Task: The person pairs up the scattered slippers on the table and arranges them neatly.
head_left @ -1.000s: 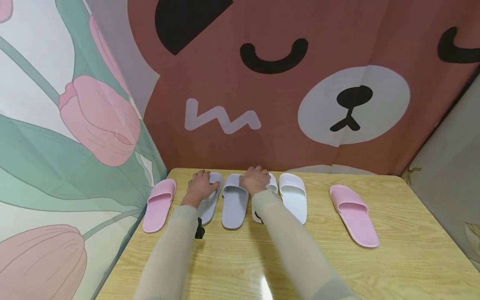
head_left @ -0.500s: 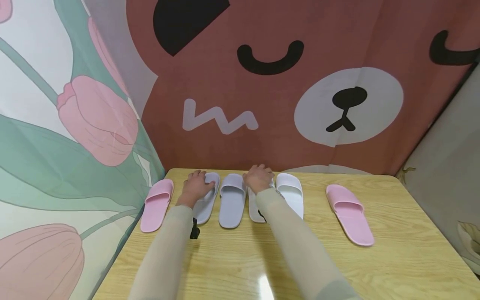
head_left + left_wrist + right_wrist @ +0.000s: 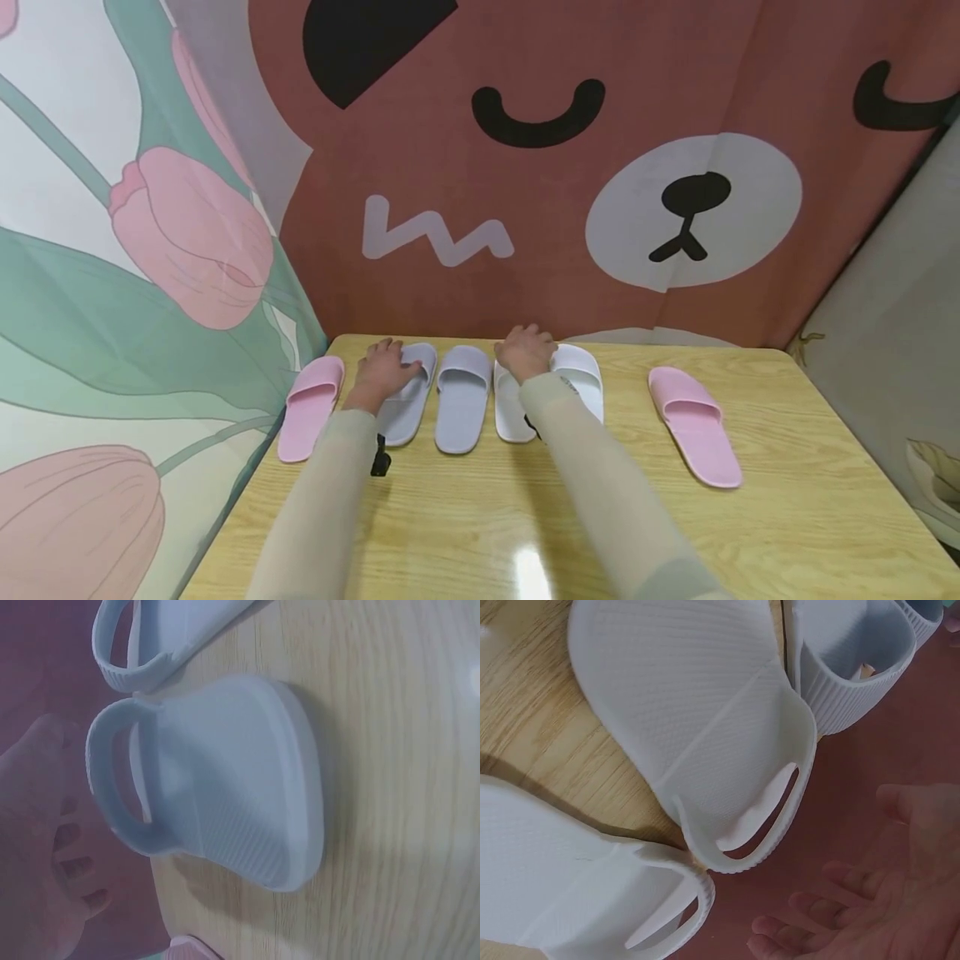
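Note:
A row of slippers lies near the back of the wooden table. My left hand is over the left grey slipper, fingers spread, overlapping its strap in the head view. In the left wrist view a gap shows between that hand and the strap of the grey slipper. The second grey slipper lies between the hands. My right hand is over the left white slipper, partly hiding it; the right white slipper sits beside it. Loosely extended, the right fingers hold nothing.
One pink slipper lies at the table's left edge, another stands apart on the right, angled. Behind the wooden table hangs a brown bear-print cloth; a tulip-print cloth borders the left side.
My left hand has shifted left, showing more of the grey slipper. My right hand has moved right over the white pair, away from the second grey slipper. The slippers keep their arrangement.

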The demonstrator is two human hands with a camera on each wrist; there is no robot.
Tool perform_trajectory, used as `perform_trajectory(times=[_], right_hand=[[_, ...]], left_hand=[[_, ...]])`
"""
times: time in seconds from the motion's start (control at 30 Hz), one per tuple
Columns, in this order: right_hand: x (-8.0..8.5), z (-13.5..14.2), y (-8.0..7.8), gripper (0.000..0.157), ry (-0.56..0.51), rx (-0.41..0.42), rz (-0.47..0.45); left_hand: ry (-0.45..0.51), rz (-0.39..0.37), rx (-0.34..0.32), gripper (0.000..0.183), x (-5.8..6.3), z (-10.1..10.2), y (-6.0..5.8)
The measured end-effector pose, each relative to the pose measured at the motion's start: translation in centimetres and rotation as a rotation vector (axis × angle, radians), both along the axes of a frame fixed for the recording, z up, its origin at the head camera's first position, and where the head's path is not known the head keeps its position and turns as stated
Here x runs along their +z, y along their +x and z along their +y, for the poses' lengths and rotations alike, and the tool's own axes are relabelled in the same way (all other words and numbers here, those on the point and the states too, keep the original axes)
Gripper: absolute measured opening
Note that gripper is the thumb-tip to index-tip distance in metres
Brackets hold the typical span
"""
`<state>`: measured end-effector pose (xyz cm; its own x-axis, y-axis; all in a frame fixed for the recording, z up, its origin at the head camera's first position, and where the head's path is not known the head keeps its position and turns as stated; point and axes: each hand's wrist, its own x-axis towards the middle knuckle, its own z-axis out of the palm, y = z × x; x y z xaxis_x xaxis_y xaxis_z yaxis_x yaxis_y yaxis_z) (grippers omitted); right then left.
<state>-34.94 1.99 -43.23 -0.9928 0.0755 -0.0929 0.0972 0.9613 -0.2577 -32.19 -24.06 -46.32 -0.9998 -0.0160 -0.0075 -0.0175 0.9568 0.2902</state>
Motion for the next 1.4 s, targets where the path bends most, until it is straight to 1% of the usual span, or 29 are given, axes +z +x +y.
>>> perform_trajectory(times=[0.2, 0.4, 0.53, 0.7, 0.93, 1.13, 1.4], right_hand=[[0.0, 0.8, -0.3, 0.067, -0.012, -0.006, -0.02], [0.0, 1.6, -0.5, 0.068, -0.014, -0.014, -0.04], [0.0, 2.0, -0.3, 0.067, -0.015, -0.021, -0.026], [-0.1, 2.8, -0.2, 0.064, -0.012, -0.014, -0.031], [-0.2, 3.9, -0.3, 0.067, -0.024, -0.008, -0.033], [-0.5, 4.9, -0.4, 0.068, -0.022, -0.01, -0.015], [-0.3, 6.0, -0.2, 0.066, -0.035, -0.008, -0.002]], left_hand=[[-0.01, 0.007, -0.004, 0.075, 0.3, -0.2, 0.1], [-0.015, -0.002, 0.004, 0.076, 0.3, -0.4, 0.3], [-0.018, -0.013, 0.006, 0.075, 0.3, -0.4, 0.5], [-0.019, -0.008, 0.004, 0.075, 0.2, -0.5, 0.7], [-0.034, -0.01, 0.0, 0.076, 0.1, -0.7, 0.8], [-0.032, -0.011, -0.004, 0.076, 0.1, -1.0, 0.9], [-0.034, -0.011, -0.008, 0.076, 0.3, -0.9, 1.2]])
